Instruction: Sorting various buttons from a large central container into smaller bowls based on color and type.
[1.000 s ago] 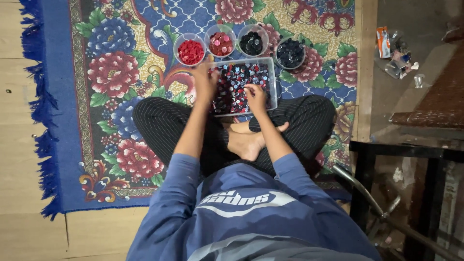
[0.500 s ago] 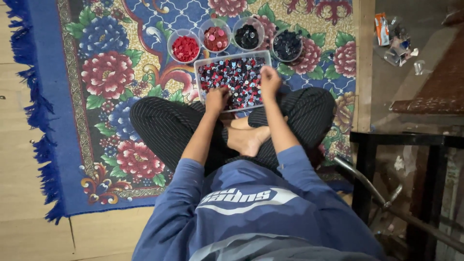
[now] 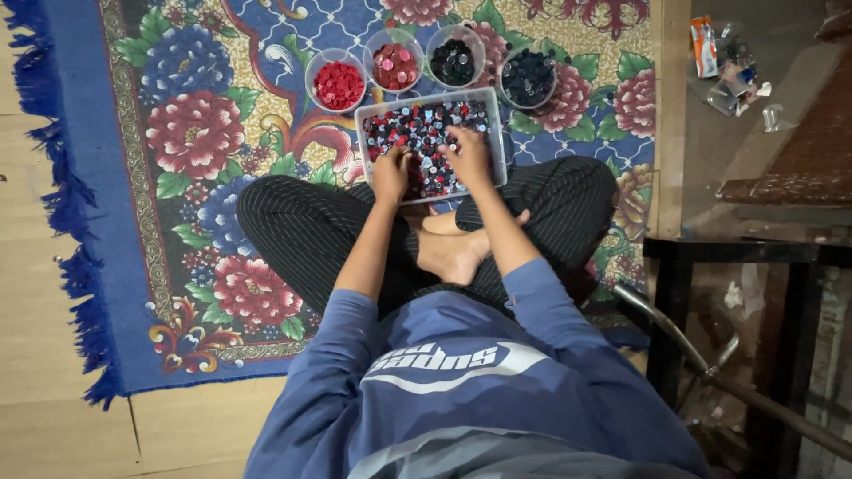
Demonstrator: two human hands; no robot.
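both hands dropped back into the tray [image 3: 493, 133] since half a second ago. left hand [image 3: 391, 173] near its front-left corner, right hand [image 3: 469, 155] mid-tray, fingers curled down on the mixed buttons [image 3: 417, 129]; can't tell if either is pinching one. tray's long axis runs left-right across my knees, four sorted cups [image 3: 335, 84] just past its far edge

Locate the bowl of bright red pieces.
In the head view, the bowl of bright red pieces sits on the flowered rug, leftmost in the row of four bowls, just beyond the far left corner of the clear tray.
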